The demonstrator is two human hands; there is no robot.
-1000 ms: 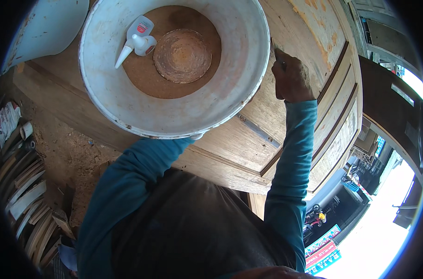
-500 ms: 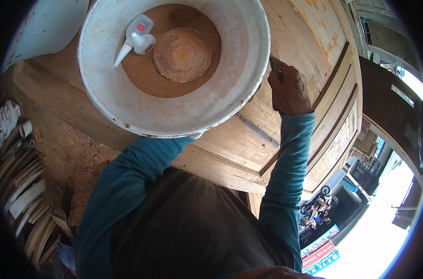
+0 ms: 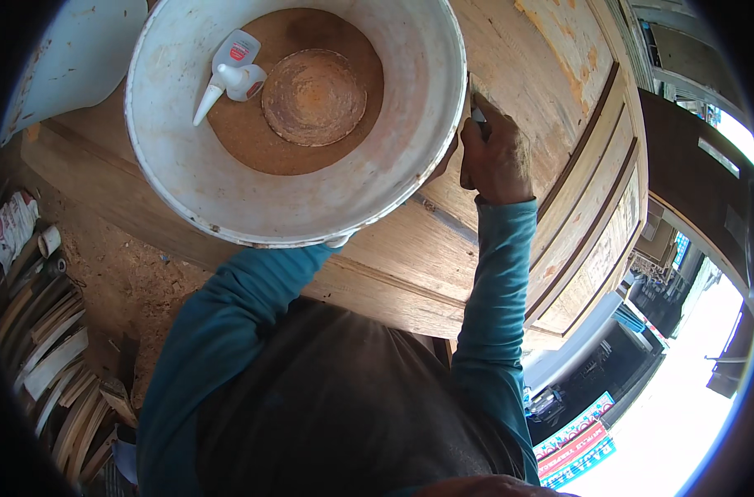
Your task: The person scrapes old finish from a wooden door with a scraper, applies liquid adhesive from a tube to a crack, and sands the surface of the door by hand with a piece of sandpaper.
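My right hand (image 3: 499,157) is closed around a small tool (image 3: 477,112) with a greyish blade, possibly a scraper. Its index finger stretches along the tool, just right of a large white bucket (image 3: 178,195). The tool is over the wooden panelled door (image 3: 542,108); whether it touches the wood is unclear. My left forearm (image 3: 269,273) passes under the bucket's near rim. A bit of what looks like my left hand (image 3: 445,162) shows past the bucket's right side, its fingers mostly hidden. Inside the bucket lie small white plastic bottles, one with a label (image 3: 238,50) and one with a long nozzle (image 3: 207,103).
Another pale bucket (image 3: 79,58) stands at the far left. Curved wooden strips (image 3: 62,356) are stacked on the left, near a crumpled white bag (image 3: 14,228) on the dusty floor (image 3: 132,265). A dark brown panel (image 3: 691,174) rises at the right, with a bright street beyond.
My right hand has moved slightly left and up, closer to the bucket, and more of the tool shows. The bucket appears a little further left in view.
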